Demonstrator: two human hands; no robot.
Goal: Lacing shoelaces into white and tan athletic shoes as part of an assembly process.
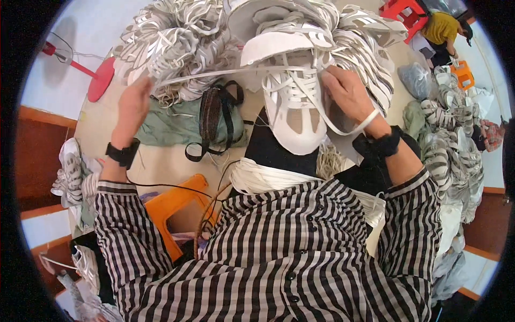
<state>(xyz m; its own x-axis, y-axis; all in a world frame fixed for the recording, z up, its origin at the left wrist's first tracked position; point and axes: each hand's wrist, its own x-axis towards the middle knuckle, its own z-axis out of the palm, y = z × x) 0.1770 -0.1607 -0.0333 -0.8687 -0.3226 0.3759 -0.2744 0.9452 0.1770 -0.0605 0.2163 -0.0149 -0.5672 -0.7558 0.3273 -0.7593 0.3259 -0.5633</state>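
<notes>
A white sneaker (292, 110) rests on my lap, toe toward me, partly laced. My right hand (346, 91) presses against its right side near the eyelets, with a white lace (348, 126) looping around my wrist. My left hand (133, 104) is raised out to the left, pinching the far end of the same white lace (214, 75), which stretches taut across to the shoe. Both wrists carry black bands. A bundle of white laces (263, 177) lies across my lap below the shoe.
A large heap of white sneakers (214, 32) is piled ahead. More shoes lie stacked at the right (450, 145) and left (70, 172). A dark bag (214, 115) on green cloth, an orange stool (177, 206), a red stand (99, 78), and a seated person (442, 29) at the far right.
</notes>
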